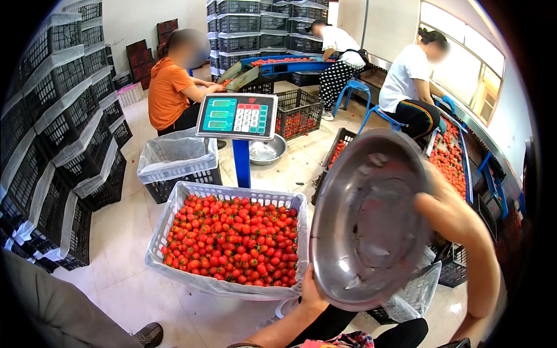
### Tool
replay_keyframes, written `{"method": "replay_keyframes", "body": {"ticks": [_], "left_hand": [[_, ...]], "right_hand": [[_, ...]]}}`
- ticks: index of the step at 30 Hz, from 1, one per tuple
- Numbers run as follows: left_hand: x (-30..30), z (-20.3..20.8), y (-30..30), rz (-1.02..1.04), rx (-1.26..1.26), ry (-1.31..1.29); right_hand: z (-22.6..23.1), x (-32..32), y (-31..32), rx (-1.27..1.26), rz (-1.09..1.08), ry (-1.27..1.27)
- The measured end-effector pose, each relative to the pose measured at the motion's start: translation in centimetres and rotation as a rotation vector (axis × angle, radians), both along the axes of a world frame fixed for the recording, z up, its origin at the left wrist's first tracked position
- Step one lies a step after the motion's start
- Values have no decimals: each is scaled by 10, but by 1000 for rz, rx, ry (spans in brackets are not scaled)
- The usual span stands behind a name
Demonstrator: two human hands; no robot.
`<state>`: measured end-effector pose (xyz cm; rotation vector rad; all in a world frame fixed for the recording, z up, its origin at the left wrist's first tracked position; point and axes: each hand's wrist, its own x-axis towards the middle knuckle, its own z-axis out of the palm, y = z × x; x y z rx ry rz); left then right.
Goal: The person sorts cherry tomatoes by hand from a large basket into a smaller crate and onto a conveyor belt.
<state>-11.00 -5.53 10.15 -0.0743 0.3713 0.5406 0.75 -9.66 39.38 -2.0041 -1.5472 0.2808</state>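
A dented steel basin (pixel 371 220) is tipped up on its side, its hollow turned toward me; a few small scraps cling to its inside. My left hand (pixel 314 293) grips the rim at the lower left, most of its fingers hidden behind the metal. On the right side, my right hand (pixel 449 203) is closed over the rim, slightly blurred. Just left of the basin, a crate lined with white film (pixel 223 284) is filled with small red tomatoes (pixel 235 240). It sits below a scale display (pixel 237 116) on a blue post (pixel 242 164).
Film-lined black crates (pixel 64 116) are stacked at the left. A lined crate (pixel 177 153) and another steel basin (pixel 268 151) stand behind the scale. Three people work at tomato-filled sorting troughs (pixel 449 153) beyond. A trouser leg (pixel 58 307) shows at lower left.
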Motion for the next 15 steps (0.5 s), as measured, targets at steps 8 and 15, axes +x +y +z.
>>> {"method": "replay_keyframes", "body": {"ticks": [8,15], "left_hand": [[53,39,-68,-340,1095,-323],[55,38,-103,-870,1090,-407]], "right_hand": [[-125,78,-435,701,-883,815],[-342,-82,-598,1007,-1322,886]]}}
